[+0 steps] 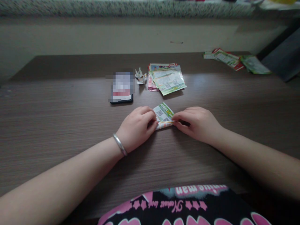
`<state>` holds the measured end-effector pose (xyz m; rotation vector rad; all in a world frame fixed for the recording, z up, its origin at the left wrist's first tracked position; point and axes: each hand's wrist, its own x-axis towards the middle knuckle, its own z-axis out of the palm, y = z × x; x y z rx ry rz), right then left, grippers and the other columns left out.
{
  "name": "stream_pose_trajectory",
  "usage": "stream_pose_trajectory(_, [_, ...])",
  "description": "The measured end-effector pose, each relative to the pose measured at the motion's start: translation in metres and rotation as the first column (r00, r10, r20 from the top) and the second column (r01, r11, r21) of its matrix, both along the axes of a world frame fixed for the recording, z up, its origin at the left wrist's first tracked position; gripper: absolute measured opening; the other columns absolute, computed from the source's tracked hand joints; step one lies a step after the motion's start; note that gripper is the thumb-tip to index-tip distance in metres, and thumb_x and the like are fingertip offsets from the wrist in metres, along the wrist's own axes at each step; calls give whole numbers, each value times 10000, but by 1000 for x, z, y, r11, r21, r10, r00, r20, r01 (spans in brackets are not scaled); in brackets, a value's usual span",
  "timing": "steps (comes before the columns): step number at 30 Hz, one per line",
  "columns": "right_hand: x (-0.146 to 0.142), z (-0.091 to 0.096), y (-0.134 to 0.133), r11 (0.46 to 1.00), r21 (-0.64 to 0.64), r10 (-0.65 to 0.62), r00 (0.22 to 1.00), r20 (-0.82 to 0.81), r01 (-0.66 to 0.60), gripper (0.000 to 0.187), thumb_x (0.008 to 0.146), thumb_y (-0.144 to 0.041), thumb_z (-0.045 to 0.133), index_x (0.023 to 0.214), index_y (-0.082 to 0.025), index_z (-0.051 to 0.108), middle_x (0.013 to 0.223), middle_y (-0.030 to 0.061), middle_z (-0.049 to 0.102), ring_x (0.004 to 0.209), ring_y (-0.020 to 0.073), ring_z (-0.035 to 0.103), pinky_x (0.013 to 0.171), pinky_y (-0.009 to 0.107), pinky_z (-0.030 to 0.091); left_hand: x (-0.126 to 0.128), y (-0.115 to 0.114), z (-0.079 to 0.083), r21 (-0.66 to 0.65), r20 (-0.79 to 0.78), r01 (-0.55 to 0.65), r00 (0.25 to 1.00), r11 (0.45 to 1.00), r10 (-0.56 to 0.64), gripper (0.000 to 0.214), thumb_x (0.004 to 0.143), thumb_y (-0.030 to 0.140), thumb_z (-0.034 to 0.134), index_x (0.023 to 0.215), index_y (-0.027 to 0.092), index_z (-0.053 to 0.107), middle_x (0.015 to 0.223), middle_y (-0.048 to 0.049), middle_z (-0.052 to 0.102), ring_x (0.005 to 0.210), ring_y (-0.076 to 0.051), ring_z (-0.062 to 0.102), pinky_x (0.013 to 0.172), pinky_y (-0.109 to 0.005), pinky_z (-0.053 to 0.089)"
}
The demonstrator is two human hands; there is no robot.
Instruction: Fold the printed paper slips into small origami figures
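Observation:
A small folded printed paper (pixel 164 114), green and white with QR codes, lies on the dark wooden table (pixel 58 118) in front of me. My left hand (pixel 137 127), with a silver bangle on its wrist, has its fingers curled and pinches the paper's left edge. My right hand (pixel 197 123) pinches the paper's right corner with thumb and fingertips. Both hands rest on the table and press the paper's near fold.
Behind the hands lie a phone (pixel 122 88), a small folded paper crane (pixel 141 76) and a stack of printed leaflets (pixel 167 79). More leaflets (pixel 226 57) lie at the far right beside a dark slanted object (pixel 281 59). A pale wall runs behind the table.

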<state>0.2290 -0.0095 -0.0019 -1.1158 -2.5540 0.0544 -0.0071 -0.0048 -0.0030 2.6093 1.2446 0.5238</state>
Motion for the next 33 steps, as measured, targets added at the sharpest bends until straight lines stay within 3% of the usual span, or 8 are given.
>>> stream_pose_trajectory(5, [1,-2,-1,995,79,62,997,47,-65,181,914,-322,539,927,-267,710,865,-12,721,761,153,627,667,283,385,1,2,-1,71,-49,-1,999,997,5,175,892,246,514,791,140,608,912,-79,646,865,-199,593,821,-345,504])
stream_pose_trajectory(11, [-1,-2,-3,995,83,54,995,86,-61,232,932,-363,513,916,-266,723,902,-9,709,778,153,613,655,284,380,-1,2,-1,162,-34,7,999,987,-1,190,879,241,536,736,140,610,1023,-83,650,839,-175,619,769,-297,515])
stream_pose_trajectory(33, [-1,2,-6,995,85,43,987,158,-57,229,936,-328,508,904,-253,722,872,9,687,795,152,606,641,279,370,0,5,1,91,-118,-1,993,996,12,193,885,261,525,736,154,587,881,-63,648,822,-194,590,781,-327,489])
